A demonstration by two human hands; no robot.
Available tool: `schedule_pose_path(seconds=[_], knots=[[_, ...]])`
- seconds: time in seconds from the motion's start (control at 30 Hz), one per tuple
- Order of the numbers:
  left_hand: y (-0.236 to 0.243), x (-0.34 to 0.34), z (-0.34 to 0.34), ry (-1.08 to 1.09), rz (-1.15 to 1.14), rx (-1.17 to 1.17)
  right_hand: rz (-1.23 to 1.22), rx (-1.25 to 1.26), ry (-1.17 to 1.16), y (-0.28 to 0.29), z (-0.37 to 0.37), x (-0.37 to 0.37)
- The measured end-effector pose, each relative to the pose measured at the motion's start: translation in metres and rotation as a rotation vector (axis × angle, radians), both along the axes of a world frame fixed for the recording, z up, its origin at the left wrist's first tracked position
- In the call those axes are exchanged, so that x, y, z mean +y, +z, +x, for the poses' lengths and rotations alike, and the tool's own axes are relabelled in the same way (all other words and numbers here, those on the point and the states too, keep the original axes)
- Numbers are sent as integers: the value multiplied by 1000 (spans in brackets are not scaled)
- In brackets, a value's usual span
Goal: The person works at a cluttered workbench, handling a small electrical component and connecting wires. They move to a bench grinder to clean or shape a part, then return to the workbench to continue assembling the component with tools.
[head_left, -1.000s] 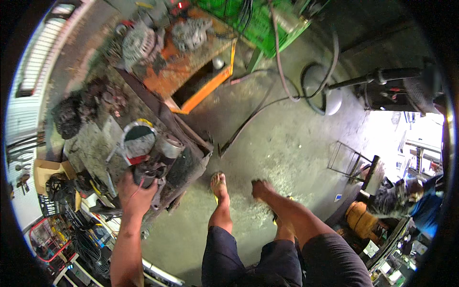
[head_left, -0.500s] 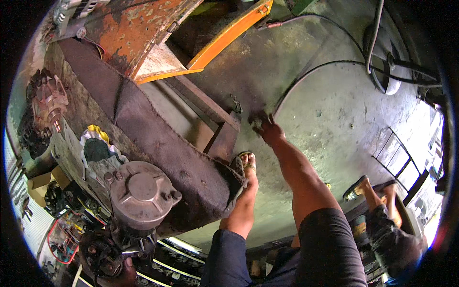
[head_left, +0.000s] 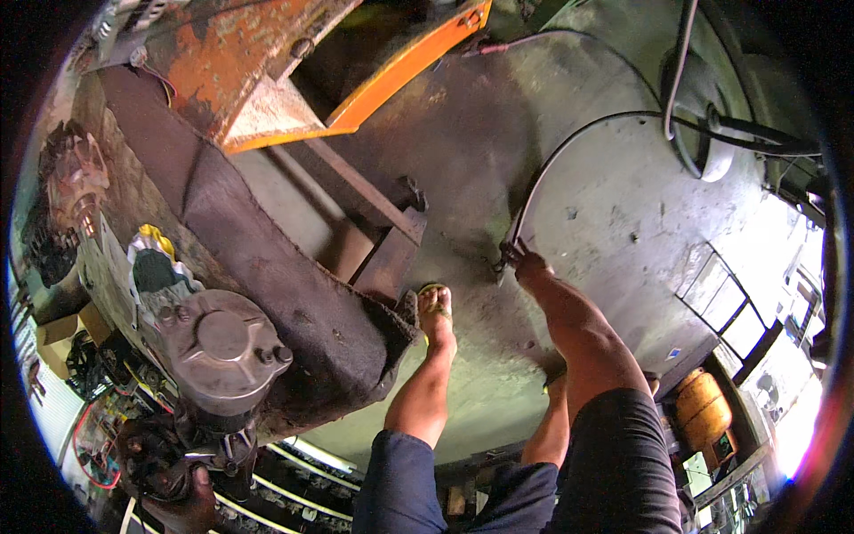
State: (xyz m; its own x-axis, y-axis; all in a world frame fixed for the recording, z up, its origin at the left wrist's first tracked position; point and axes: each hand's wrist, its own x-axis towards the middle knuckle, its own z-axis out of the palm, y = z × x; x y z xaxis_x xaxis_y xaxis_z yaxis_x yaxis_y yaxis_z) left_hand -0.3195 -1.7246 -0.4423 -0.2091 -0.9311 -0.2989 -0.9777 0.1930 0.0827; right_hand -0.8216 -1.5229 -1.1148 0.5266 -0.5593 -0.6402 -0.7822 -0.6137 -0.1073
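Observation:
My right hand (head_left: pixel 532 266) is low over the floor, fingers closed around the end of a thin black hose (head_left: pixel 569 141). A small dark fitting (head_left: pixel 503 259) sticks out past the fingers. My left hand (head_left: pixel 189 505) is at the lower left, its thumb pressed on a dark, round, greasy machine part (head_left: pixel 153 456); its other fingers are mostly hidden. Just above that part stands a grey metal motor housing (head_left: pixel 221 345) with a round capped end. A crumpled white, green and yellow cloth (head_left: pixel 160 262) lies behind the housing.
A dark mat (head_left: pixel 258 240) drapes over the bench edge. Orange metal panels (head_left: pixel 400 71) and a steel bar frame (head_left: pixel 374 200) stand ahead on the floor (head_left: pixel 623 294). A copper-wound part (head_left: pixel 80 182) sits at far left. An orange tank (head_left: pixel 703 409) is at the right.
My right hand has come back toward me and now grips the hose end, which it was reaching for. The view has shifted, and a person at the lower right has gone out of it.

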Motion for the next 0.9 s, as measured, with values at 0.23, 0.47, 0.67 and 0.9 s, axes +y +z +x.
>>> schedule_pose_path(seconds=[0.23,0.47,0.67,0.9], knots=[[9,-16,-15,24,63,-73,842,-54,-369,70,61,-33],[-3,7,7,158,-13,-48,622,140,41,122,21,-11],[-15,-23,-39,182,21,361,525,-44,-512,40,15,44],[-3,-42,-68,59,-24,-136,646,-148,-85,73,49,17]])
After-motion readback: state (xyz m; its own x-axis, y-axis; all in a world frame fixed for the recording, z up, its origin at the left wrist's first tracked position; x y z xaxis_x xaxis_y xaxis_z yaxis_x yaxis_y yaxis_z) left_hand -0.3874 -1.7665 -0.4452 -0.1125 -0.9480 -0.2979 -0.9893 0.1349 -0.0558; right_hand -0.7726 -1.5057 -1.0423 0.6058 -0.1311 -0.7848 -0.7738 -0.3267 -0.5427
